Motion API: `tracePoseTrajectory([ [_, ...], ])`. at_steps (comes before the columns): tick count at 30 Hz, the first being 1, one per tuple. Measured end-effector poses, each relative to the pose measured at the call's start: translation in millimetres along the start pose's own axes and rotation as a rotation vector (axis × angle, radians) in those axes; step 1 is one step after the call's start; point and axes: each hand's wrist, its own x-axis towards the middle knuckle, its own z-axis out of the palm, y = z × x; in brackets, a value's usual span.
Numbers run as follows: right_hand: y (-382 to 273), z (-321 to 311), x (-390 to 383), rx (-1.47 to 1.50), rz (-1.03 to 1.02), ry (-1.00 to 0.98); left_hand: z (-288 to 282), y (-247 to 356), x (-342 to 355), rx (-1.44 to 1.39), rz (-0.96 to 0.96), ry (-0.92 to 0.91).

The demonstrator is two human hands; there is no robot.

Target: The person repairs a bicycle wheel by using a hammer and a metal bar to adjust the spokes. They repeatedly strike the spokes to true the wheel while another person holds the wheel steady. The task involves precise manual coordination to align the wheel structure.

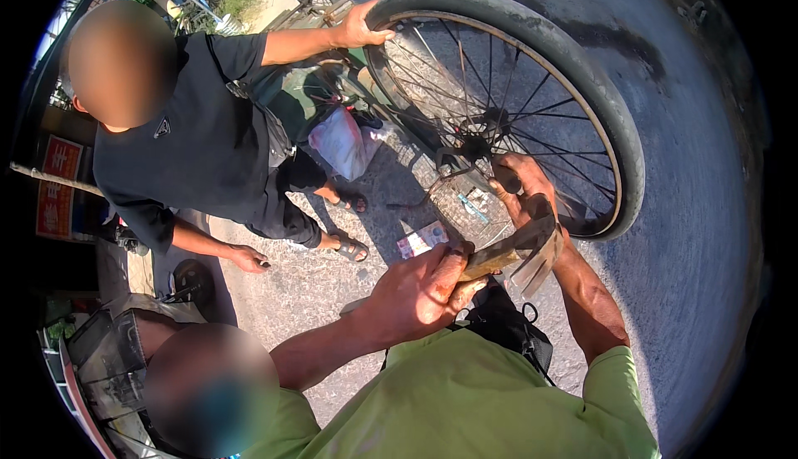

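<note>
My left hand [420,293] is closed round the wooden handle of a hammer [495,258]. The hammer's worn metal head [539,251] overlaps my right wrist in the picture. Farther up, my right hand [528,186] is closed round a dark, stubby cylindrical piece [506,178] beside the wheel hub [480,137]. A large spoked wheel [611,114] with a grey tyre and rusty rim stands raised and tilted in front of me. Its lower spokes lie partly behind my right hand.
A co-worker in dark clothes [191,143] stands at the left, one hand [363,29] on the tyre. A plastic bag [345,143], a patterned packet [422,239] and a wire basket [474,210] lie beyond my hands. Someone's blurred head [212,388] is at lower left.
</note>
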Motion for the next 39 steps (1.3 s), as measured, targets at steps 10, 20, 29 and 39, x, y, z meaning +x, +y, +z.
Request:
tracePoseTrajectory([
  [10,2.8,-0.5,10.1,0.008,-0.047,-0.033,-5.2,-10.8,2.7,-0.001,-0.083,0.020],
  [20,-5.8,-2.8,9.7,0.016,-0.017,-0.028,-5.9,-24.7,7.1,-0.012,-0.103,0.031],
  [29,0.5,2.3,4.6,-0.024,-0.057,-0.009,-2.6,-34.6,8.9,0.055,-0.153,-0.026],
  [39,1.9,4.8,5.0,-0.035,-0.040,0.003,-6.0,-25.9,6.7,0.028,-0.059,0.001],
])
